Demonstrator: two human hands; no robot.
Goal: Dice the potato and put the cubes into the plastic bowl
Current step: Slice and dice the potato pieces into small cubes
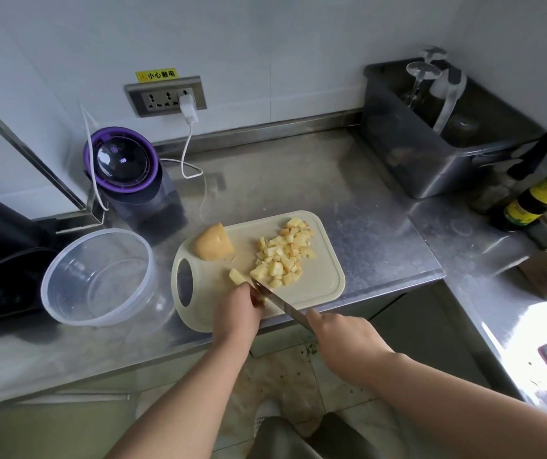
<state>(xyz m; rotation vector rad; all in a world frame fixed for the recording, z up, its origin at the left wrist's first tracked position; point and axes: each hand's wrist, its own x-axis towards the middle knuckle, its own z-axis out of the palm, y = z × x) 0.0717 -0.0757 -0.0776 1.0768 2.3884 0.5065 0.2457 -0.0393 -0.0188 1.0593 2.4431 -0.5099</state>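
Potato cubes lie heaped on the far right part of a pale board. The board sits on the steel table with its handle hole to the left and its near edge at the table's near edge. On the board's far left corner rests an uncut potato half, skin side up, well apart from the heap. Near the middle of the board the left hand bends its fingers down onto a small potato piece, whose pale end shows just beyond the fingertips. The right hand grips a knife; the handle is hidden in the fist and the forefinger lies along the back of the blade. The blade slants far and left across the board's near edge, its tip just beside the left fingers and the nearest cubes. So the hands are apart, each clamped on its own thing, the blade between them. A clear plastic bowl stands on the table just left of the board, apart from it. Behind the bowl stands a purple appliance, and a white cable runs up from beside it to a plug in the wall socket. At the far right a dark tub holds an upturned glass, with a yellow-labelled bottle to its right. Tiled floor shows below the arms.
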